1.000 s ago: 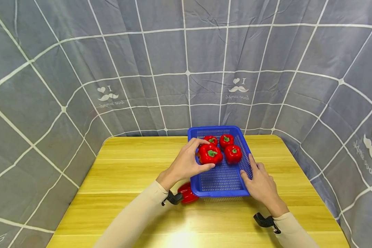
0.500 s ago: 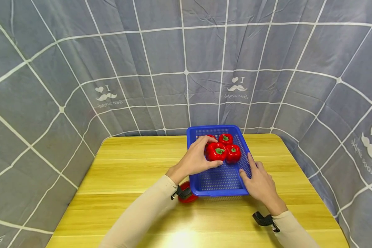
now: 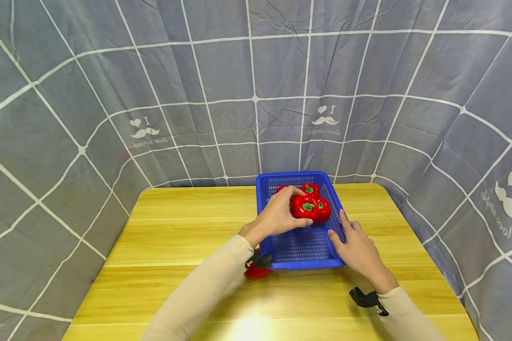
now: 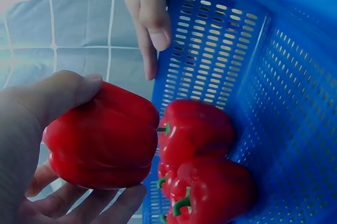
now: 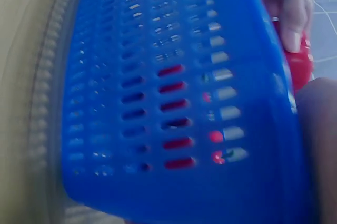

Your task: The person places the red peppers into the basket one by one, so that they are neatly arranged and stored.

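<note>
My left hand (image 3: 281,213) grips a red bell pepper (image 3: 304,209) with a green stem, thumb on the near side and fingers on the far side. The pepper is over the blue plastic basket (image 3: 298,266), close against the pepper on the right (image 3: 323,211). Another bell pepper (image 3: 310,190) lies at the back, and one more is mostly hidden behind my left hand. In the left wrist view the held pepper (image 4: 105,139) shows beside the others in the basket. My right hand (image 3: 360,251) grips the basket's right rim, thumb inside and index finger along the edge.
A glossy red object (image 3: 257,272) lies on the wooden table (image 3: 187,237) by the basket's front left corner, partly covered by the left wrist's camera. A grey checked cloth (image 3: 222,118) surrounds the table's back and sides.
My left hand has carried the bell pepper to the right within the basket, up to the right-hand pepper. The right hand keeps its hold on the rim.
</note>
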`<state>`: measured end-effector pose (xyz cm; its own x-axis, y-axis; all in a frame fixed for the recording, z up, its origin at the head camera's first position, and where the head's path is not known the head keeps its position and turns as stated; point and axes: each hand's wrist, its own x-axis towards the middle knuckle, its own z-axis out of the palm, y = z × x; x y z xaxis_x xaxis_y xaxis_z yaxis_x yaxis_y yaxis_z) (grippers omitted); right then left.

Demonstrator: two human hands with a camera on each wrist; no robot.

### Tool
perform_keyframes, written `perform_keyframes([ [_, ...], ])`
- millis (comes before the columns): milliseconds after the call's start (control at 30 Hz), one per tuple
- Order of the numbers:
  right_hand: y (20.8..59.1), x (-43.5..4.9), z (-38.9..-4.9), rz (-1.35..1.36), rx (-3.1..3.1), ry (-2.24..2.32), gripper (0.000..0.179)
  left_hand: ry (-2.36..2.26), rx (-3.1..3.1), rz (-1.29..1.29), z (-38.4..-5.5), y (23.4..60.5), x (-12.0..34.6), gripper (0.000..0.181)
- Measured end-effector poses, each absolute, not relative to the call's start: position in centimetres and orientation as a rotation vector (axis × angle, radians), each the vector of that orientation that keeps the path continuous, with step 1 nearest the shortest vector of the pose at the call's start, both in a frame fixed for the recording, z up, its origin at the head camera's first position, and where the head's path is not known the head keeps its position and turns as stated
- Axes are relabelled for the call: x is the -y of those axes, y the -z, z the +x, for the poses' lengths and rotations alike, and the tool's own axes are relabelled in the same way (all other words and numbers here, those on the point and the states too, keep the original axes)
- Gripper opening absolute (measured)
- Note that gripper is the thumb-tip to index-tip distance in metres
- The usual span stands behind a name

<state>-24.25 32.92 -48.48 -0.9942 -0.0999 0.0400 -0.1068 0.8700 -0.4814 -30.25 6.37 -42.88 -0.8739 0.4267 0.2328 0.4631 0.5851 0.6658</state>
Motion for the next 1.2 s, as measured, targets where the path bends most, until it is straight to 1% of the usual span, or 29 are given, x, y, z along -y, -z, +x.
perform_keyframes([
  [300,48.6,-34.8,-24.0,0.251,2.988,-0.909,0.075,1.165,2.803,-0.762,-31.0,43.4,-7.7,0.075],
  [567,49.0,-35.0,-23.8,0.265,2.959,-0.944,0.068,1.141,2.854,-0.759,-31.4,43.8,-8.9,0.075],
  [967,49.0,-34.7,-23.7,0.250,2.977,-0.922,0.071,1.042,2.958,-0.794,-31.7,44.5,-10.5,0.074],
  [1200,49.2,-34.8,-23.6,0.227,2.997,-0.927,0.072,1.005,3.023,-0.750,-31.8,44.9,-11.2,0.076],
])
